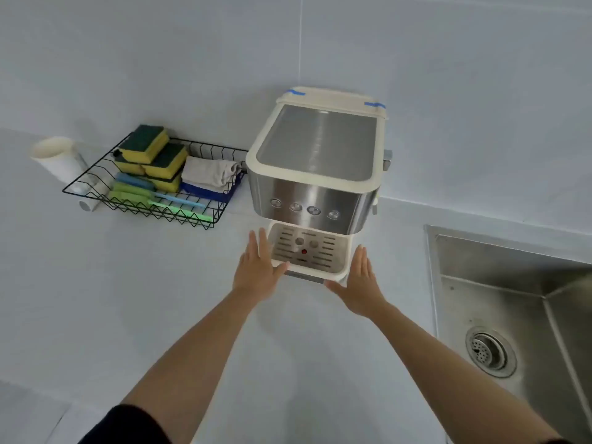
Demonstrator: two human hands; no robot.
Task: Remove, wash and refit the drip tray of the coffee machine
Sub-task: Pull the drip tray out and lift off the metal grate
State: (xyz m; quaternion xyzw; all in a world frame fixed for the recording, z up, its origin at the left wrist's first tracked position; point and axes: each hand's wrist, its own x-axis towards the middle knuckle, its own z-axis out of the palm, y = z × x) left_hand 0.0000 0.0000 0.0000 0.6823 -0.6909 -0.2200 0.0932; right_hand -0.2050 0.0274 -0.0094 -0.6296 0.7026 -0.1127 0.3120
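Note:
A cream and steel coffee machine (pixel 315 161) stands against the wall on a white counter. Its drip tray (pixel 307 251), cream with a slotted metal grate and a red float, sits in the machine's base. My left hand (pixel 258 267) lies flat beside the tray's left side, fingers straight, thumb touching the front left corner. My right hand (pixel 360 283) is flat beside the tray's right side, thumb near the front right corner. Neither hand grips the tray.
A black wire basket (pixel 96 187) left of the machine holds sponges, folded cloths and brushes. A white cup (pixel 59 158) lies behind it. A steel sink (pixel 512 302) with a drain strainer (pixel 490 350) is sunk into the counter on the right.

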